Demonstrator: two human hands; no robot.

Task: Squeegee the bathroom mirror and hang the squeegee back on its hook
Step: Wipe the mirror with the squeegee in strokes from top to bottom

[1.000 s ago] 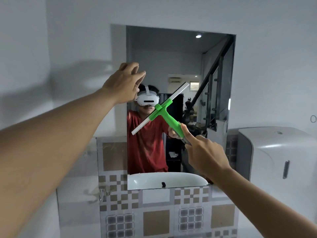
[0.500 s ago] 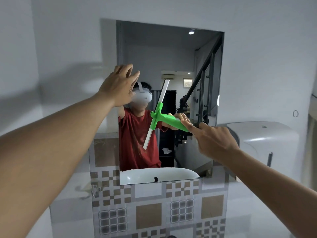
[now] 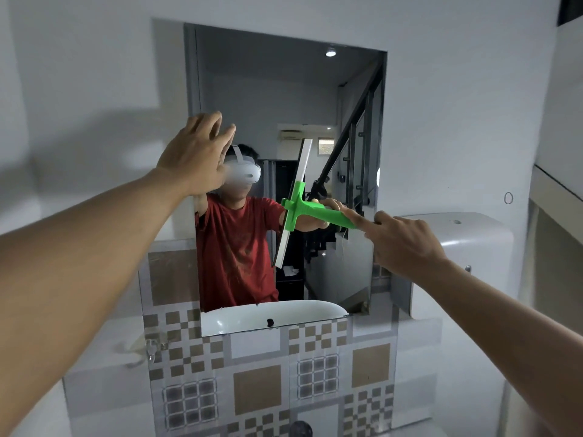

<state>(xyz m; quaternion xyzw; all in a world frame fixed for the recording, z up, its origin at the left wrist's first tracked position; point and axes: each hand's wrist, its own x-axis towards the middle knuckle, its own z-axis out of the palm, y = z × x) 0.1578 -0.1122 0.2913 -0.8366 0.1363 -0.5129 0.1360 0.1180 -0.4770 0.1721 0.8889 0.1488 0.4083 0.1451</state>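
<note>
A frameless mirror (image 3: 268, 99) hangs on the white wall above a tiled panel. My right hand (image 3: 403, 244) grips the green handle of a squeegee (image 3: 303, 209); its white blade stands almost upright against the glass near the mirror's middle. My left hand (image 3: 197, 156) is raised at the mirror's left edge, fingers spread and flat toward the wall, holding nothing. A small ring-shaped hook (image 3: 508, 198) sits on the wall to the right of the mirror.
A white wall-mounted dispenser (image 3: 467, 244) juts out right of the mirror, just behind my right hand. Patterned brown and grey tiles (image 3: 258, 386) cover the panel below. The mirror reflects a white sink rim, a person in a red shirt and a stair rail.
The squeegee blade has turned from a steep slant to nearly upright and shifted right on the glass. My left hand's fingers have opened out at the mirror's left edge.
</note>
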